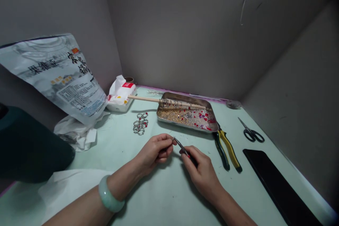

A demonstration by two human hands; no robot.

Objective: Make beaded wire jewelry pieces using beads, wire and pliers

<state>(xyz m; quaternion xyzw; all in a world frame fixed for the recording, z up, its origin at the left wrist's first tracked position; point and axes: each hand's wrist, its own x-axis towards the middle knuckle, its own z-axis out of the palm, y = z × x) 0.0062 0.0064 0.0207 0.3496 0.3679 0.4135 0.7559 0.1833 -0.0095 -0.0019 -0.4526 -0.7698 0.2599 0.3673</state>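
Observation:
My left hand, with a pale green bangle on its wrist, pinches a tiny silvery wire piece between thumb and forefinger. Closed around the dark handles of small needle-nose pliers is my right hand. The pliers' tip meets the wire piece at the left fingertips; its exact shape is too small to tell. Beyond my hands stands a metal tray of gold, clear and red beads. Several wire rings with red beads lie to its left.
A wooden stick carrying wire rings rests across the tray. Yellow-and-green pliers, scissors and a black phone-like slab lie rightward. A tissue pack, a silver pouch and a dark green container stand left.

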